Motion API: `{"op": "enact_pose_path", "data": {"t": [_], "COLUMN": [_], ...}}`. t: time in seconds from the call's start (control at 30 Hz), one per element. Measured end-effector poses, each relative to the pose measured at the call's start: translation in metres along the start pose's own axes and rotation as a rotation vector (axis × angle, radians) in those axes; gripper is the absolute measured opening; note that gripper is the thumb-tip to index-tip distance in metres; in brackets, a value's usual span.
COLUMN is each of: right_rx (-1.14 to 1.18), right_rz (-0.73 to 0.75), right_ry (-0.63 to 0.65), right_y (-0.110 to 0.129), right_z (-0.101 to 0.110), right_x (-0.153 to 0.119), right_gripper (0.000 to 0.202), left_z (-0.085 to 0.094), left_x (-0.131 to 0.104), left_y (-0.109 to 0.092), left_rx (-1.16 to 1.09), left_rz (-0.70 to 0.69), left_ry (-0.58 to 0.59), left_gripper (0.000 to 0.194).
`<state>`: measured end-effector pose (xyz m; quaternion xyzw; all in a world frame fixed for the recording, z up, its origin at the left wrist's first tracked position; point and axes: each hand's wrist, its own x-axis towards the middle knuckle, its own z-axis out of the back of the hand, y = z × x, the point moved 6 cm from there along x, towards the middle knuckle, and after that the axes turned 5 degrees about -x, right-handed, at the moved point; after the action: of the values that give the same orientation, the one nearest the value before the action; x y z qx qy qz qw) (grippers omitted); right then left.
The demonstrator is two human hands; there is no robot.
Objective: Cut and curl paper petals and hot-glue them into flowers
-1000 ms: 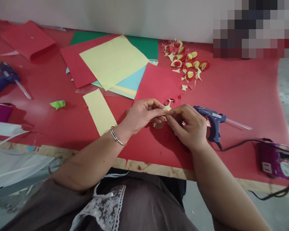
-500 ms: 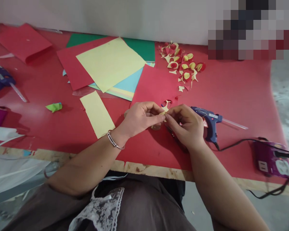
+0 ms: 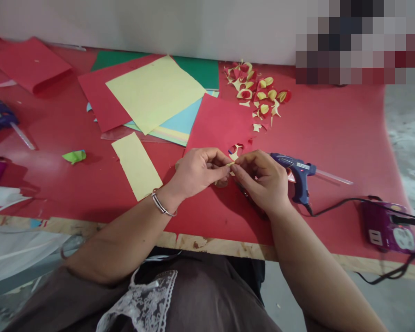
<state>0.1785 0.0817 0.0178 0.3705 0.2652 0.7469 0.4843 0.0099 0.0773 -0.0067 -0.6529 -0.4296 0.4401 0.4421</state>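
Note:
My left hand (image 3: 204, 171) and my right hand (image 3: 265, 182) meet fingertip to fingertip over the red table (image 3: 228, 221). Between them they pinch a small yellow paper piece (image 3: 231, 164), mostly hidden by the fingers. Just beyond the fingertips lies a cut yellow scrap (image 3: 235, 151), near the lower edge of a red sheet (image 3: 217, 120). A blue glue gun (image 3: 297, 173) with a clear stick lies to the right of my right hand. Something dark lies partly hidden under that hand. Left of my left hand is a yellow paper strip (image 3: 137, 165).
Stacked coloured sheets (image 3: 155, 92) lie at the back, with red and yellow paper petals (image 3: 264, 94) to their right. A purple power socket (image 3: 387, 226) with black cables sits at the right. Another glue gun (image 3: 2, 117) and a green paper piece (image 3: 75, 157) lie at the left.
The whole view has shifted slightly, with the table items a little further left. Both hands keep their pinch, and the yellow piece between the fingertips is turned slightly.

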Motion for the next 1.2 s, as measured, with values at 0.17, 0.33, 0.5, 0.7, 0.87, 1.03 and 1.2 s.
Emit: {"op": "enact_pose_path", "data": {"t": [0.17, 0.33, 0.5, 0.7, 0.87, 1.03, 1.2], "right_rx": [0.019, 0.007, 0.077, 0.175, 0.21, 0.209, 0.232], "right_rz": [0.017, 0.042, -0.02, -0.113, -0.127, -0.137, -0.126], "right_ry": [0.012, 0.026, 0.038, 0.045, 0.051, 0.045, 0.041], "right_y": [0.0, 0.0, -0.005, -0.011, -0.014, -0.014, -0.011], "right_z": [-0.002, -0.003, -0.004, -0.005, -0.005, -0.004, -0.004], "right_x": [-0.001, -0.001, -0.002, -0.005, -0.006, -0.003, -0.003], "right_gripper": [0.009, 0.01, 0.015, 0.02, 0.017, 0.017, 0.015], "left_z": [0.004, 0.005, 0.001, -0.002, -0.004, -0.002, -0.002], "left_x": [0.0, -0.001, 0.001, 0.001, 0.001, 0.001, 0.0], "left_y": [0.0, -0.003, 0.0, 0.003, 0.002, 0.003, 0.003], "left_rx": [0.131, 0.261, 0.114, 0.016, -0.003, 0.028, 0.082], "left_rz": [-0.01, -0.026, -0.001, 0.088, 0.084, 0.064, 0.048], "left_ry": [-0.016, -0.047, -0.012, 0.047, 0.063, 0.067, 0.067], "left_gripper": [0.008, 0.005, 0.011, 0.008, 0.008, 0.011, 0.017]}}
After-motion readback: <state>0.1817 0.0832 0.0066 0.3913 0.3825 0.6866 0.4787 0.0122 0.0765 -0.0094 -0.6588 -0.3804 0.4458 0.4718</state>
